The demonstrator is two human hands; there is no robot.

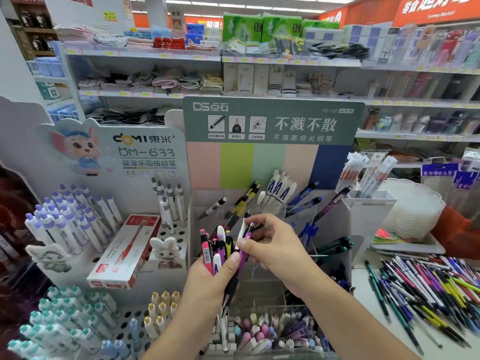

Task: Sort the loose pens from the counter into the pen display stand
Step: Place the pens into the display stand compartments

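Hidden: the lower ends of the bunch of mixed pink, purple, yellow and white pens point(218, 249) vanish inside the left hand point(207, 278); its fingers are out of sight.
Blurred: the heap of loose coloured pens point(426, 289) on the white counter point(368, 307), right of the hands, runs off the frame edge.
Right hand point(272, 245): pinches one purple pen point(245, 246) at the bunch.
Clear acrylic pen display stand point(270, 211): just behind the hands, few pens inside.
Writing: green header card point(270, 120) reads "DS-758"; the white stand point(145, 152) to the left reads "DM-633".
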